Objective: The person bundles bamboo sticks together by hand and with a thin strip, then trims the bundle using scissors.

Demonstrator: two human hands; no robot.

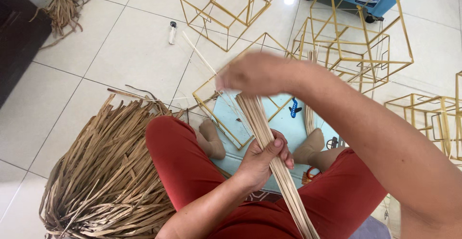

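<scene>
Left hand (262, 159): clenched around one bundle of pale flat strips (269, 143), thumb across the front; bundle runs down between the knees. Right hand (255, 73): motion-blurred just above the bundle's upper end, fingers pinched on one thin strip (197, 54) slanting up-left. Left of the left hand: one large heap of dry brown strips (106, 171). Under both hands: one gold wire frame (211, 106) on a light blue mat (288, 123). Beyond the right hand: at least four more gold wire frames (356, 37).
</scene>
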